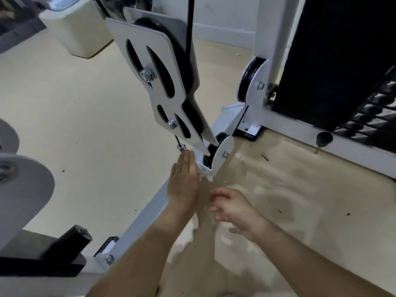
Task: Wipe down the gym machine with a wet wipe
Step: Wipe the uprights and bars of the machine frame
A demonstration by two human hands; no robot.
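Wipe [206, 176], one; hands, two.

The gym machine [162, 82] is white-painted steel with black pulley wheels between slotted plates, a black cable running up from them. Its low frame bar passes under my left hand. The wet wipe [206, 175], a crumpled white scrap, shows just beyond my left fingertips, against the lowest pulley bracket.

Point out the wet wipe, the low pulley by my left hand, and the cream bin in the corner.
wet wipe [206, 176]: head view, crumpled white edge showing beside the left hand.
low pulley [222, 154]: head view, white side plate near its bolt.
cream bin [79, 28]: head view, front wall.
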